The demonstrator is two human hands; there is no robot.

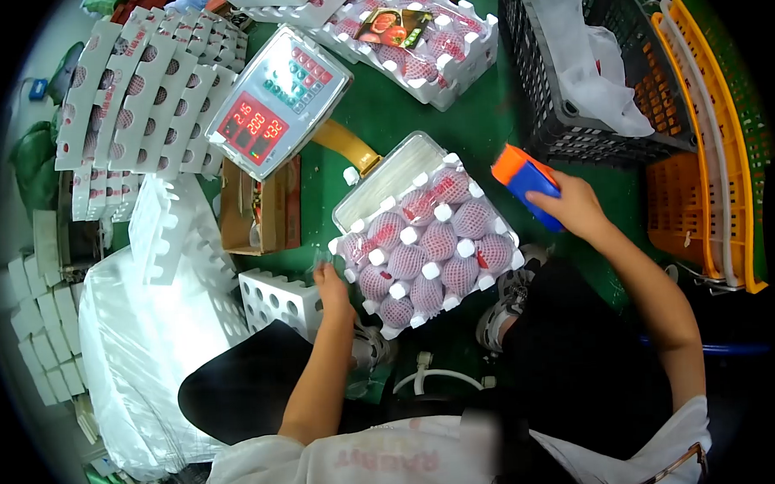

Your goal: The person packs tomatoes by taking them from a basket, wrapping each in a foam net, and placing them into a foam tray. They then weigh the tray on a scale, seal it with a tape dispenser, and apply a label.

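Observation:
A white foam crate of fruit (pixel 422 254), each piece in a pink foam net, rests on the metal platform (pixel 394 186) of a digital scale, between my knees. At the crate's left edge, my left hand (pixel 331 287) has its fingers closed beside a wisp of clear plastic film (pixel 316 260). My right hand (pixel 574 206) is wrapped around a blue-and-orange handheld tool (pixel 526 182), held to the right of the crate with its orange end pointing up and left. The scale's display (pixel 254 131) shows lit red digits behind the crate.
Stacked white foam crates (pixel 143 97) stand at the left, above a plastic-wrapped bundle (pixel 144 353). A cardboard box (pixel 254 208) sits beside the scale. Another filled crate (pixel 423 40) is at the back. Black (pixel 563 125) and yellow (pixel 713 145) plastic crates line the right.

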